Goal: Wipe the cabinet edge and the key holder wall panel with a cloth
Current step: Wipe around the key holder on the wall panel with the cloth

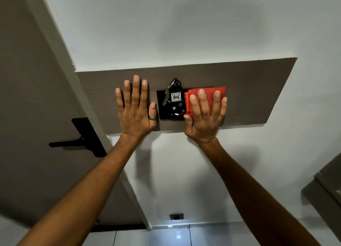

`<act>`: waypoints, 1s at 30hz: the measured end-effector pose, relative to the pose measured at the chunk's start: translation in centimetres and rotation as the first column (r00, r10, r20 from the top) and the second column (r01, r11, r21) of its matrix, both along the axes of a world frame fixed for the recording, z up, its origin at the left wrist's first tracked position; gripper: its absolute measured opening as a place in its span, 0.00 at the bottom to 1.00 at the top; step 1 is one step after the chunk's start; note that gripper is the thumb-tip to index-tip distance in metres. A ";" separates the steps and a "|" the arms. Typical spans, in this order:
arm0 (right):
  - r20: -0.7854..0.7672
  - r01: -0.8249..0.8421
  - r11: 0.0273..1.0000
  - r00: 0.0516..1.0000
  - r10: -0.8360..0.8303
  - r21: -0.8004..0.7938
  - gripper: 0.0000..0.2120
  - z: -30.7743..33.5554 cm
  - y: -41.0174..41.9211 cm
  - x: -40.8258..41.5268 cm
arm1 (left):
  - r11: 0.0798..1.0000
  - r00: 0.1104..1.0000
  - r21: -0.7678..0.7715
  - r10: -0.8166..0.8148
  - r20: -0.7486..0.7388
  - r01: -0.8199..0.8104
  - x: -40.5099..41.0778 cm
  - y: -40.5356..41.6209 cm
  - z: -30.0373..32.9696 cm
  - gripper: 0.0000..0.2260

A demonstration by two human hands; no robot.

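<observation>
A: Why is the left hand (pixel 136 107) flat on the panel (pixel 249 90) with nothing in it?

B: It looks like a brace. The fingers are spread and the palm lies against the brown board, left of the black plate (pixel 167 112), holding nothing. My guess is that it steadies the person while the other arm does the work.

A: And the right hand (pixel 204 114)?

B: It presses the red cloth (pixel 191 95) against the wall. The 4 fingers lie open over the top of it and the thumb tucks along its lower left edge, so it is pinned under the palm, not squeezed in a fist. A flat hand like that spreads the cloth, which suits wiping.

A: Where does the cloth sit?

B: Folded, over the plate's right edge and onto the panel beside it. It lies just beside the keys (pixel 167 96), which hang from a hook with a tag marked 406 (pixel 175 97).

A: So the cloth keeps off the keys?

B: Probably, so they are not knocked. Whether it touches the tag I cannot tell.

A: And the cabinet edge?

B: A grey corner (pixel 324 188) shows at lower right, well apart from both hands. Whether it has been wiped cannot be judged from here.
</observation>
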State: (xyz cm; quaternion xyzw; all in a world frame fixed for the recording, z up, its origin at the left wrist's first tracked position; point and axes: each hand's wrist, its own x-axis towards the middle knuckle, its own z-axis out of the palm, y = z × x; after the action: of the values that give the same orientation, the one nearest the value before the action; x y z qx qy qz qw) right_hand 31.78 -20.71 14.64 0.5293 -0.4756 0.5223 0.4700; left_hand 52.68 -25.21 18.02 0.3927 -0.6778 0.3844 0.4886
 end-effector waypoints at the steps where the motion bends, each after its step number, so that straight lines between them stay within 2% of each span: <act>1: 0.002 -0.003 1.000 1.000 0.003 -0.002 0.25 -0.4 0.3 0.0 | 1.000 1.000 0.001 -0.012 -0.014 0.012 -0.1 0.1 -0.1 0.30; 5: -0.008 -0.006 1.000 1.000 0.006 0.001 0.22 -0.5 1.2 0.1 | 1.000 1.000 -0.011 -0.001 -0.022 0.000 0.0 0.2 -0.2 0.30; 9: 0.110 -0.047 0.998 0.993 0.051 -0.039 0.24 2.4 0.4 1.5 | 1.000 1.000 -0.005 0.000 -0.010 0.000 0.0 0.2 -0.1 0.29; 15: -0.053 -0.006 1.000 0.999 0.005 -0.026 0.22 -0.1 1.0 -0.7 | 1.000 1.000 -0.022 0.001 -0.014 -0.002 0.1 -0.1 -0.4 0.29; 19: 0.189 -0.016 0.999 0.982 0.022 -0.032 0.23 1.8 0.8 3.0 | 0.999 1.000 -0.036 0.006 -0.004 -0.006 0.1 -0.1 -0.2 0.29; 20: 0.197 -0.033 0.999 0.980 0.037 -0.026 0.24 2.1 0.9 3.1 | 1.000 1.000 -0.029 0.007 -0.006 -0.008 0.0 -0.1 -0.2 0.29; 21: 0.135 -0.050 0.999 0.990 0.051 -0.013 0.25 2.1 1.1 2.5 | 1.000 1.000 -0.023 0.001 -0.010 -0.001 0.1 0.0 -0.2 0.29; 23: -0.105 -0.040 0.999 0.994 0.040 -0.004 0.25 1.9 1.1 -0.5 | 1.000 1.000 -0.029 -0.010 -0.008 0.010 0.1 0.0 -0.5 0.29; 24: -0.154 -0.031 1.000 0.988 0.030 -0.005 0.24 2.1 0.8 -1.8 | 1.000 1.000 -0.030 -0.003 -0.013 0.002 0.0 0.0 -0.5 0.29; 28: 0.089 0.013 1.000 0.996 -0.012 -0.013 0.24 1.3 0.2 1.0 | 1.000 0.999 -0.019 0.011 -0.036 -0.012 -0.1 -0.2 -0.6 0.29; 30: 0.050 -0.008 1.000 0.999 0.007 0.019 0.23 -0.5 0.8 1.3 | 1.000 0.999 -0.014 0.003 -0.037 -0.004 -0.2 -0.1 -0.5 0.29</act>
State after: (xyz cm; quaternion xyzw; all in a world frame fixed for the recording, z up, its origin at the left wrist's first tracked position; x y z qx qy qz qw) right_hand 33.06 -19.92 14.12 0.5224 -0.4902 0.5326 0.4506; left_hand 52.51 -25.29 17.48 0.3975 -0.6650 0.3827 0.5032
